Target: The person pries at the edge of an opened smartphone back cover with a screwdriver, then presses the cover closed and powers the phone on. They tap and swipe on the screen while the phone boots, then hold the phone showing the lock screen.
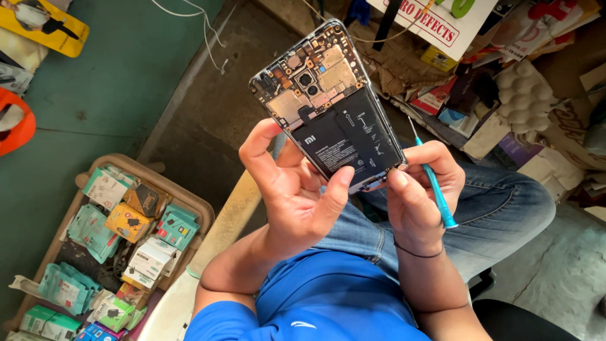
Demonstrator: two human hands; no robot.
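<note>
Looking down from the head camera, an opened smartphone [331,104] with its back cover off is held up over the person's lap, tilted with its camera end pointing up and away. Inside the phone, a black battery [353,142] fills the lower half, and metal-shielded circuit parts with two round camera lenses [308,83] sit above the battery.

The left hand [293,189] cups the phone from below and to its left: the thumb presses on the phone's lower edge beside the battery, the forefinger curls up along the phone's left side, and the other fingers are folded behind it, so the fingers are closed around the phone. The right hand [420,189] meets the phone's lower right corner, thumb tip touching that corner. The right fingers are also curled narrow around a slim teal screwdriver [432,183], whose thin metal tip points up just right of the phone and whose handle end juts out below the hand. A thin dark band circles the right wrist.

Below the phone are blue jeans and a blue shirt. Well to the lower left of the phone, a tan tray [199,208] holds many small packets in teal, yellow and white. To the upper right of the phone lies a clutter of cardboard, boxes and papers [505,76].
</note>
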